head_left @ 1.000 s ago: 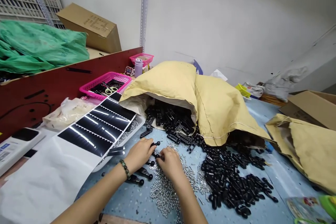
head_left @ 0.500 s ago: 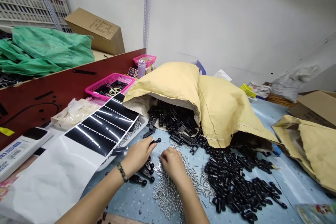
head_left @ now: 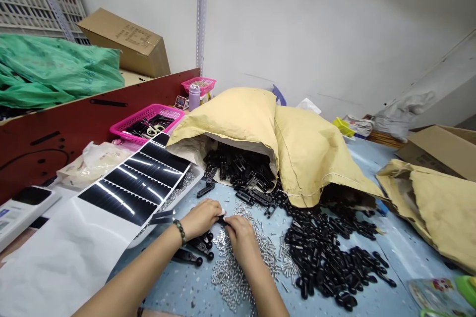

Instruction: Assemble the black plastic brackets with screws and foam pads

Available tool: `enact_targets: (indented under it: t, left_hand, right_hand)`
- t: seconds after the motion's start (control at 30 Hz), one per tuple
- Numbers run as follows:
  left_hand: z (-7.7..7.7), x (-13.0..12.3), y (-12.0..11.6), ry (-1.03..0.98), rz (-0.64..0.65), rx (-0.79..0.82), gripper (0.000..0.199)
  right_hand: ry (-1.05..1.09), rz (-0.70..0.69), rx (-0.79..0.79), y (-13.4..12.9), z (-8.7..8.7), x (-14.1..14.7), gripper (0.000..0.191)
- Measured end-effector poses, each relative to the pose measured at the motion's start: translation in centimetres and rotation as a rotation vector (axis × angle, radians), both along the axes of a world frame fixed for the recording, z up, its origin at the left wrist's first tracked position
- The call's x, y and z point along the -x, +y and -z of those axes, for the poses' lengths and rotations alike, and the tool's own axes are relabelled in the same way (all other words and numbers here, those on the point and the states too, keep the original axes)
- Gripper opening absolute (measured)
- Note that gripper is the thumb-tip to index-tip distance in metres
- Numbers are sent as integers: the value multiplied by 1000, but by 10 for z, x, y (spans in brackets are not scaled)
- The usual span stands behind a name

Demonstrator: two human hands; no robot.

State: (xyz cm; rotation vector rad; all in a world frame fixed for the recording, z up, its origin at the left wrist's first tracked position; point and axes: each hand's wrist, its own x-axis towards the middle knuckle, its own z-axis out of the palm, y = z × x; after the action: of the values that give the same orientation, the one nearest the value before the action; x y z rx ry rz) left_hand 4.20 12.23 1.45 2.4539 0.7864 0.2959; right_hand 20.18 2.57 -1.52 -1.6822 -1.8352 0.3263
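Observation:
My left hand (head_left: 202,219), with a beaded bracelet at its wrist, is closed around a black plastic ball-ended part (head_left: 222,220), mostly hidden by the fingers. My right hand (head_left: 242,238) meets it from the right, its thumb and fingers pinched at the part; whether a small piece is between them is hidden. Below and between the hands lies a spread of loose metal nuts (head_left: 223,277) and screws (head_left: 269,250). Several black ball-ended clamps (head_left: 188,256) lie beneath my left wrist.
Two yellow paper sacks (head_left: 238,109) spill black parts at the back; a heap of black levers (head_left: 327,257) lies right. A grey tray (head_left: 197,181) of metal hardware sits partly under a printed sheet (head_left: 122,193). A pink basket (head_left: 122,126) holds scissors. A green-capped bottle (head_left: 442,292) lies front right.
My right hand has lifted from the nuts and come up to the black part in my left hand; the fingers of both hands now meet there. The view has shifted slightly right.

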Motion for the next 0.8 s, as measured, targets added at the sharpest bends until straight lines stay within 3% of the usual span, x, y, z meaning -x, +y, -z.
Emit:
enact_targets:
  t: [0.5,0.67,0.8]
  left_hand:
    - [6,5,10,0,-40,35,25]
    - [7,4,13,7,-81,-4,15]
    - [-4,8,1,-5,-145,-56,31]
  right_hand:
    - [-41,48,20,2,7,17,21]
    - [19,53,51,11,-4,16,19]
    - [58,33,65,16,-12,19,26]
